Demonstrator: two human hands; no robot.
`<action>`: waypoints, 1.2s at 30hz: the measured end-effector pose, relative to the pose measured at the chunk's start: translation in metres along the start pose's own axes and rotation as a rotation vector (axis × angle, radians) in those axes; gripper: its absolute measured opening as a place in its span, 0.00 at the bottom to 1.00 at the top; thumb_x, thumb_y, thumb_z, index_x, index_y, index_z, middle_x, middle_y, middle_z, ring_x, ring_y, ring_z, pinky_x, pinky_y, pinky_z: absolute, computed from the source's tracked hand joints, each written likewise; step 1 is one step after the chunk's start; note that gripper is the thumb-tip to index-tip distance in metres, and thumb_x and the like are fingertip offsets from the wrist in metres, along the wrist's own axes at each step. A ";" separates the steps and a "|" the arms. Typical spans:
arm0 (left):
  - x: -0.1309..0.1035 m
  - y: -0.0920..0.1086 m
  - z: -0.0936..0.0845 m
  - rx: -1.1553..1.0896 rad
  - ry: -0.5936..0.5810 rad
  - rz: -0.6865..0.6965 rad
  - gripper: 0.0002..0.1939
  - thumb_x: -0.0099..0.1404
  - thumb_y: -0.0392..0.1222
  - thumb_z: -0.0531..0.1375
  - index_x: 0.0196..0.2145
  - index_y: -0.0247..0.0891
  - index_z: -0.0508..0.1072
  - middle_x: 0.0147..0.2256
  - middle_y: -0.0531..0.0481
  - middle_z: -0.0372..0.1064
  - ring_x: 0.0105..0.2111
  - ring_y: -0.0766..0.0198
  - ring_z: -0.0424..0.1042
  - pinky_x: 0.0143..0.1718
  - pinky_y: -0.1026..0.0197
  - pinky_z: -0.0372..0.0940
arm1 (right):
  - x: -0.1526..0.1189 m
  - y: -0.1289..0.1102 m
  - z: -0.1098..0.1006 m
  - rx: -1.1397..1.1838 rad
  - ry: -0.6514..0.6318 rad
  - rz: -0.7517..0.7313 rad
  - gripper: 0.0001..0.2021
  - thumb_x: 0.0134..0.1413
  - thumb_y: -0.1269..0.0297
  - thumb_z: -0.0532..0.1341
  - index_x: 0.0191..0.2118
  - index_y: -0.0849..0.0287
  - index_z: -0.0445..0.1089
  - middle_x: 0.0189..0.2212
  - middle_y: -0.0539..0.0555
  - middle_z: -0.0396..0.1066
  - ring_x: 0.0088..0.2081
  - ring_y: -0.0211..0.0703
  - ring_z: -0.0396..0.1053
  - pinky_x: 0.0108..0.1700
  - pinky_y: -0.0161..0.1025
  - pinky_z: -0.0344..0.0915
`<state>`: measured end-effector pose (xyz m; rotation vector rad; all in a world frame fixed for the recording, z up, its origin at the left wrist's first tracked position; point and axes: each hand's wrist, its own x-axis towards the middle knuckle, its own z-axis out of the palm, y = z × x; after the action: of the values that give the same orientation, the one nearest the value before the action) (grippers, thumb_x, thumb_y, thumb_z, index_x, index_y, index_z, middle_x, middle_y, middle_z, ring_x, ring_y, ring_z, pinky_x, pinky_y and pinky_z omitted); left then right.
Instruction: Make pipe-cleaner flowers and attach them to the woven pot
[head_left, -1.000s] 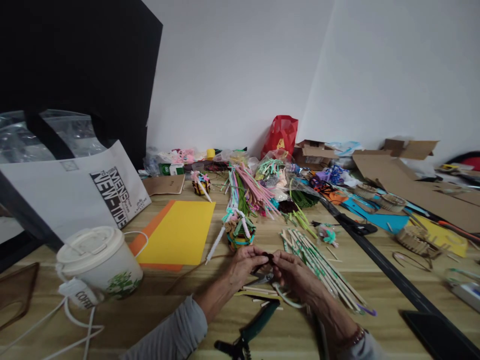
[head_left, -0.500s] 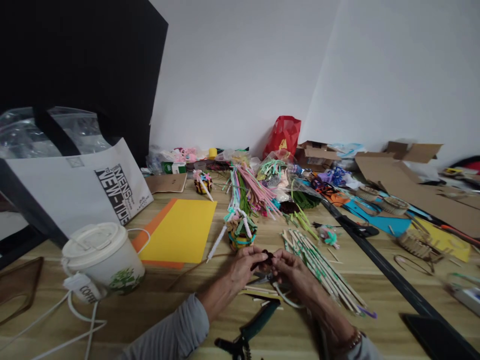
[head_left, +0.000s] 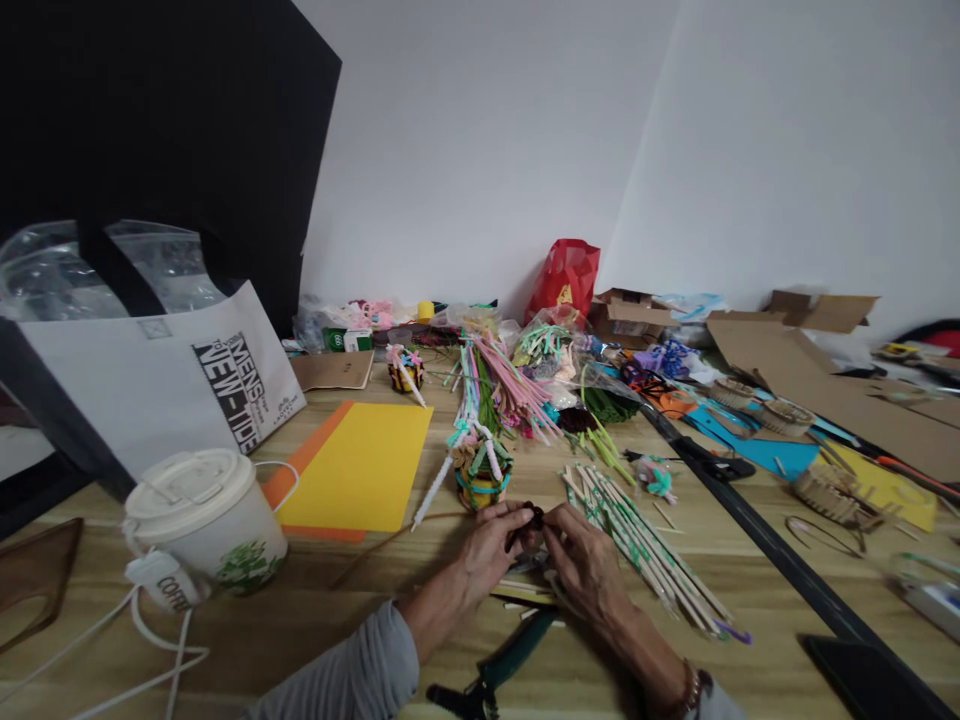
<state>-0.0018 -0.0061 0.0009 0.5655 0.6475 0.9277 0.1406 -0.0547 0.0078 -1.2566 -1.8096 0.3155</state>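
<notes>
My left hand [head_left: 491,540] pinches a small dark brown curled piece [head_left: 535,517] between thumb and fingers, above the wooden table. Close on its right, my right hand [head_left: 585,560] has its fingers pressed together at the same piece. What the piece is made of cannot be made out. Just beyond my left hand stands a small yellow, green and teal woven basket [head_left: 482,474] with white twisted strands. Dark green-handled pliers [head_left: 517,648] lie below my hands, near short pale sticks [head_left: 525,587]. A bundle of pale sticks with green marks [head_left: 645,545] lies to the right of my right hand.
Yellow paper [head_left: 364,465] over orange sheets lies left of centre, near a white lidded coffee cup [head_left: 206,520] and a white bag [head_left: 150,385]. Pink and green stems [head_left: 510,380] pile up behind. A long black strip [head_left: 780,545] crosses the right side, with cardboard [head_left: 817,385] beyond.
My right hand has turned slightly, its fingers now closer over the brown piece and its back more in view. The camera view has shifted slightly.
</notes>
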 end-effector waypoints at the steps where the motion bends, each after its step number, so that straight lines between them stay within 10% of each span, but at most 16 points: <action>1: 0.000 0.000 0.000 0.035 -0.011 0.010 0.14 0.42 0.37 0.72 0.28 0.33 0.75 0.27 0.51 0.72 0.26 0.69 0.68 0.32 0.66 0.62 | 0.000 0.001 0.000 0.049 0.003 0.037 0.11 0.63 0.62 0.52 0.31 0.57 0.67 0.27 0.52 0.67 0.28 0.41 0.66 0.32 0.36 0.61; 13: 0.008 -0.002 -0.003 0.110 -0.037 0.137 0.12 0.46 0.38 0.71 0.28 0.31 0.76 0.26 0.49 0.72 0.25 0.68 0.67 0.31 0.65 0.61 | 0.012 0.005 -0.004 0.743 -0.008 0.509 0.20 0.45 0.46 0.67 0.33 0.60 0.71 0.26 0.52 0.70 0.27 0.40 0.66 0.27 0.34 0.64; 36: -0.002 0.007 -0.001 0.544 -0.068 0.256 0.17 0.47 0.50 0.70 0.27 0.33 0.74 0.25 0.51 0.70 0.25 0.68 0.67 0.27 0.67 0.62 | 0.013 0.007 -0.004 0.867 -0.044 0.617 0.21 0.37 0.48 0.71 0.26 0.60 0.68 0.19 0.46 0.64 0.20 0.32 0.57 0.21 0.30 0.53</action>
<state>-0.0074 -0.0043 0.0059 1.1817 0.7818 0.9650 0.1470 -0.0417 0.0124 -1.1076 -1.0372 1.3124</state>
